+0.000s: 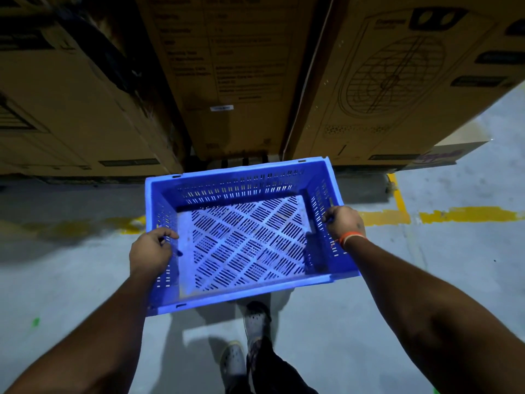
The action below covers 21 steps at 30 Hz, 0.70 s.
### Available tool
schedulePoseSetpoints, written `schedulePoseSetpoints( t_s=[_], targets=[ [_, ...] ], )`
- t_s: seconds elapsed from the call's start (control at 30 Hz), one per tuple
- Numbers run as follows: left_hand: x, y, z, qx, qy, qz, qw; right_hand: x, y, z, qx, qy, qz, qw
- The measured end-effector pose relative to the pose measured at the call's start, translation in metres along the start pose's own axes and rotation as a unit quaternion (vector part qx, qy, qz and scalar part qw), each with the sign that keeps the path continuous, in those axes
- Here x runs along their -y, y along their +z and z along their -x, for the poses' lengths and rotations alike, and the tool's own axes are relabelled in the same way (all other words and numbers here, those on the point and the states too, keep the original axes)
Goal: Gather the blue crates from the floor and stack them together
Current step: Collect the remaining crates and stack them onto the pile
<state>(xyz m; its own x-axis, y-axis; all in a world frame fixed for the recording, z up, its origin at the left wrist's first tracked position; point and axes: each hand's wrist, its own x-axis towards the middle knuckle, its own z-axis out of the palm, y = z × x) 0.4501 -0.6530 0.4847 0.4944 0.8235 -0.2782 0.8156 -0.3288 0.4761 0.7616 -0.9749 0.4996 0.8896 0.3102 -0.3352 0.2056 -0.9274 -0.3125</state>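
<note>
Blue crate (pixel 244 237) open side up, long axis L-R; both hands (left (pixel 152 248), right (pixel 343 224)) grip its short walls.

Bare forearms, an orange wristband (pixel 350 238) on the right wrist, grey perforated clogs (pixel 255 322), dark trousers (pixel 272 368).

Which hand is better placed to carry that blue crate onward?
Neither alone. The left hand grips the blue crate on its left wall, the right hand on its right wall, so both share it evenly.
</note>
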Motion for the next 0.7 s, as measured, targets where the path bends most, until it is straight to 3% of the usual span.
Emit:
schedulePoseSetpoints(
  t_s=[0.7],
  targets=[
    [0.007,-0.001,0.009,0.005,0.032,-0.015,0.999,-0.006,0.003,0.004,-0.010,-0.051,0.051,0.997]
  ],
)
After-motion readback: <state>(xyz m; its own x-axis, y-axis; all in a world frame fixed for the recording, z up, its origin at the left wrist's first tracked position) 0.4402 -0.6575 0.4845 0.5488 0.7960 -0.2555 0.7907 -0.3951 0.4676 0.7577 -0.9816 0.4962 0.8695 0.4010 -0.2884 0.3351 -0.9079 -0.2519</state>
